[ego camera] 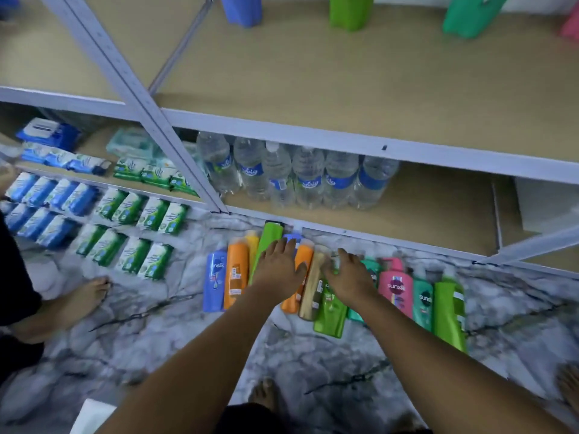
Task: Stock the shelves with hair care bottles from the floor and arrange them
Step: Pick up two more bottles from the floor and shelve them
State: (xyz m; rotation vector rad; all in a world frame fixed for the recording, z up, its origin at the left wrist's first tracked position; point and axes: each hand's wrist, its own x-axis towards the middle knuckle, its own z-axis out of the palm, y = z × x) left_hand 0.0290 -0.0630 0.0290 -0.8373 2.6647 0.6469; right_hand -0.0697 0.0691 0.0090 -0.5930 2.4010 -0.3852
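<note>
While I bend over the marble floor (175, 333), my left hand (277, 266) and right hand (351, 278) spread open, empty, over lying plastic shampoo bottles (236, 274) at twelve o'clock.

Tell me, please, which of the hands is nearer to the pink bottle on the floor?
The right hand: it hovers just left of the pink bottle. The left hand is farther left, over the orange bottles.

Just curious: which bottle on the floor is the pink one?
The pink bottle lies right of the right hand, between teal bottles. It is the only pink one in the row; the others are blue, orange, green, teal or beige.
</note>
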